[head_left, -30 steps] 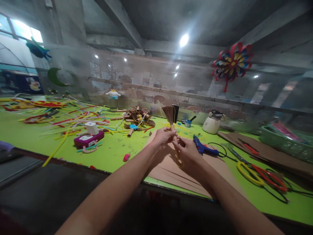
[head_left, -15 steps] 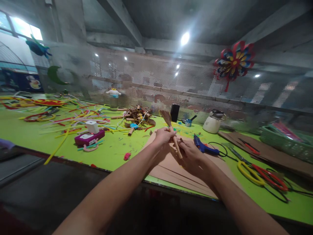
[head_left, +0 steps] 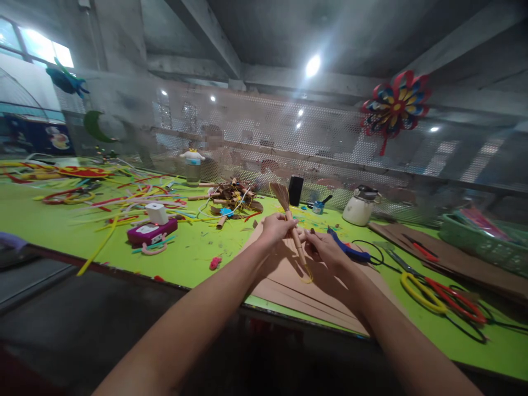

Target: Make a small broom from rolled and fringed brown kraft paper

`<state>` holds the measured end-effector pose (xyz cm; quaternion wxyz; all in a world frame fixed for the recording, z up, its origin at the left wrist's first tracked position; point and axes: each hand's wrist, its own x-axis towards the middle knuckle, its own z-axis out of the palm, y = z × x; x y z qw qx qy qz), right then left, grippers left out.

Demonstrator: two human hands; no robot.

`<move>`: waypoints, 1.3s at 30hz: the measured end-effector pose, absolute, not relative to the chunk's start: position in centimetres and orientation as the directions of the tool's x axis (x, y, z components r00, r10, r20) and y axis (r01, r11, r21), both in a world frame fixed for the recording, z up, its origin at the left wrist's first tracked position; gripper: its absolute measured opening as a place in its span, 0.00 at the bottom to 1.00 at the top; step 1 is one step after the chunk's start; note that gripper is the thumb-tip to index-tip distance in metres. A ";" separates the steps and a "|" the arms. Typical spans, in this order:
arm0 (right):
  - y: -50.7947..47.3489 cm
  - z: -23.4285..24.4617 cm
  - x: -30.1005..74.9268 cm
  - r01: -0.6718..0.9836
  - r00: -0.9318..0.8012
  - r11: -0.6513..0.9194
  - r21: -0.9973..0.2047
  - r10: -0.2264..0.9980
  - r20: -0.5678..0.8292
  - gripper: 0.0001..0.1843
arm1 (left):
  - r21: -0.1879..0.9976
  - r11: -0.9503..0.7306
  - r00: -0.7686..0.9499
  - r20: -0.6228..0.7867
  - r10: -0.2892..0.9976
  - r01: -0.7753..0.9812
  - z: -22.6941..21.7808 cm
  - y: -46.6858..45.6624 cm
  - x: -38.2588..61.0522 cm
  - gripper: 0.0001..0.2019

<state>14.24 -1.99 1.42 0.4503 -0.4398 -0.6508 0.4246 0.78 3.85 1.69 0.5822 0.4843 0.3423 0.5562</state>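
In my left hand (head_left: 277, 228) is a small brown paper broom (head_left: 296, 242), pinched where the fringed head meets the rolled handle. Its bristles (head_left: 280, 193) point up and away, and the handle slants down toward me. A thin yellow string (head_left: 307, 276) loops out at the handle's lower end. My right hand (head_left: 325, 246) is closed beside the handle, thumb and fingers together; what they pinch is too small to tell. Beneath both hands lie brown paper sheets (head_left: 284, 286). Just beyond the right hand rests a blue glue gun (head_left: 350, 252), partly hidden by it.
Scissors with yellow and red handles (head_left: 424, 294) lie at right, near a green basket (head_left: 474, 236) and cardboard (head_left: 404, 237). A cream kettle (head_left: 358, 209) stands behind. Left are a purple box (head_left: 152, 232), colourful strips (head_left: 136, 195) and a pile of brown paper pieces (head_left: 235, 198).
My right hand has shifted slightly right, off the lower handle, and its fingers have drawn together. More of the handle and the yellow string loop now show. The left hand keeps its hold.
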 end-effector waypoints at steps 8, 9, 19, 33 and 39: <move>-3.6 2.6 12.8 0.321 -0.175 0.430 -0.844 0.902 0.394 0.18 | 0.971 -0.119 0.151 0.152 0.977 -0.205 2.6 2.8 0.6 0.09; -3.8 2.7 12.7 0.337 -0.181 0.455 -0.824 0.890 0.418 0.18 | 0.974 -0.132 0.147 0.160 0.976 -0.183 2.7 2.8 0.6 0.09; -3.2 2.2 13.0 0.232 -0.197 0.386 -0.893 0.918 0.345 0.18 | 0.946 -0.173 0.201 0.232 0.952 -0.272 1.8 3.4 1.0 0.09; -3.0 1.9 14.2 0.434 -0.334 0.346 -0.832 0.919 0.209 0.17 | 0.783 -0.238 -0.115 0.211 0.971 -0.575 5.2 4.8 -2.5 0.08; -2.2 1.8 15.9 0.715 -0.292 0.320 -0.622 0.945 0.149 0.16 | 0.712 -0.318 -0.255 0.198 0.946 -0.627 5.8 6.3 -5.3 0.06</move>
